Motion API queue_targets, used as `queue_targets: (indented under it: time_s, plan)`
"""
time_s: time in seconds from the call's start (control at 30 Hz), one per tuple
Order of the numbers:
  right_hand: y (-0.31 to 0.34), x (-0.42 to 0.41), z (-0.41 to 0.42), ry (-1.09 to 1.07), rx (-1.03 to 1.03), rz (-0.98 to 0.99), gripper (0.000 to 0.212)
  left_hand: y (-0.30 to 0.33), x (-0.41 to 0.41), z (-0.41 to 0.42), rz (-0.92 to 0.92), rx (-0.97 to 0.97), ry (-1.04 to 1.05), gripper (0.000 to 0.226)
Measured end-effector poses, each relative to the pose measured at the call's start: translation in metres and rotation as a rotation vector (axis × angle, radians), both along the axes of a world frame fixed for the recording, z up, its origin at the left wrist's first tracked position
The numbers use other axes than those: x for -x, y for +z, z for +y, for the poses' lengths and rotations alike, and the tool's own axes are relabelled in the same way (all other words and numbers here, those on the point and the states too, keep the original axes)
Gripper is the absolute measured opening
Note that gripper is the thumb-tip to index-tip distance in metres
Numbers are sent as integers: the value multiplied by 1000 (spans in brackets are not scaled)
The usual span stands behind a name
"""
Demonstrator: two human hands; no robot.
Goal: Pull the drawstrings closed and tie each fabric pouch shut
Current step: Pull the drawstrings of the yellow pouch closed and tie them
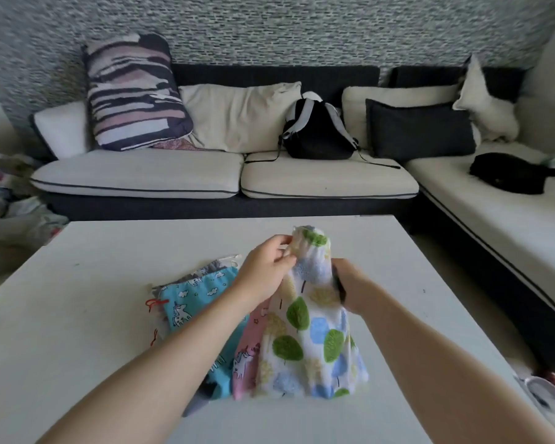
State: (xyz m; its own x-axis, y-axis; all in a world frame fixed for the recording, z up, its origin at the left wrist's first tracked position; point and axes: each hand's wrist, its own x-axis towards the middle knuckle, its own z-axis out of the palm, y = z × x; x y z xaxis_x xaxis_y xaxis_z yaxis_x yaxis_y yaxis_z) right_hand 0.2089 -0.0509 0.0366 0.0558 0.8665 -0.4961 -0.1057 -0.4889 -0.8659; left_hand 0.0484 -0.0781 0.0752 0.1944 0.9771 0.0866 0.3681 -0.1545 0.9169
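The fingers [287,256] of the left hand [265,274] pinched the gathered neck of a tree-print pouch [305,318], just below its bunched mouth, while the right hand [350,288] gripped the same pouch from the far side, slightly lower on the neck. Its fingers were wrapped out of sight behind the fabric, and something dark showed at the palm; what it was could not be told. No drawstring was plainly visible at either hand.

The pouch stood held upright between the two hands, its long axis running from the puckered top, farthest from the person, down to a flared base resting on the white surface [109,331]. The mouth lay just above and beyond the left fingers, so that hand looked the nearer one to work the closure, with the right steadying the body. The neck appeared drawn in but not yet knotted, so the tie seemed the step in hand.

Beside the base, to the left, lay the other pouches in an overlapping heap: a pink pouch [249,350] touching the upright one, a blue unicorn pouch [193,302] next to it, and grey fabric [210,269] under that, which may have been a fourth; the count below the blue one could not be settled. A red cord [154,303] trailed from the heap's left edge.

Beyond the surface stood a sofa [173,177] carrying one black backpack [318,129].
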Motion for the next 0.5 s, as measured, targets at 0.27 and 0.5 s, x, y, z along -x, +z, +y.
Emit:
queue_targets:
  time_s: [0.27,0.5]
  plan:
    - [48,-9,-18,-221,-379,34,21,22,11,3,89,-7,246,20]
    - [74,-8,-28,-156,-401,301,35,41,-4,-5,-910,468,319,32]
